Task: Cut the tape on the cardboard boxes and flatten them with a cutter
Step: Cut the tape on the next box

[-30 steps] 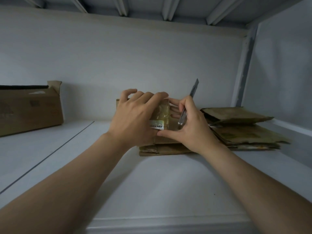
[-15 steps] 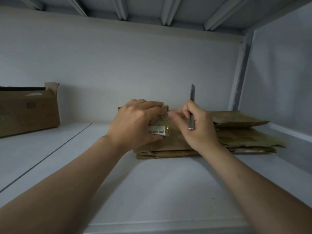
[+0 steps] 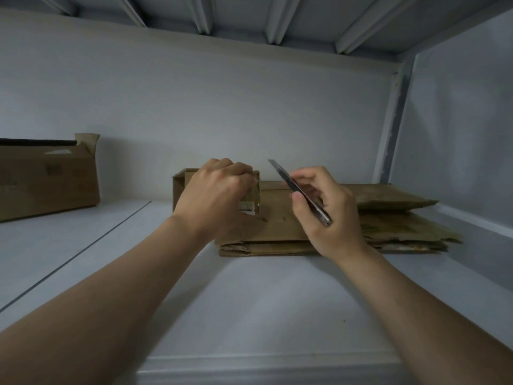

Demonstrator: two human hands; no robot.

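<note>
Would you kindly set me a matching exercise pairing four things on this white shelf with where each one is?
Things:
1. small brown cardboard box
2. slim dark metal cutter
3. pile of flattened brown cardboard
4. large open brown cardboard box

Places:
A. far left of the white shelf
B. gripped in the right hand
C. held under the left hand
D. stacked flat at the right

Pairs: 1-C, 2-B, 3-D, 4-A.

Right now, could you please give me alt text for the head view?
A person's left hand grips a small cardboard box at the left end of a stack of flattened cardboard, while the right hand holds a cutter, blade raised. All rest on a white shelf; an open cardboard box sits far left.
</note>
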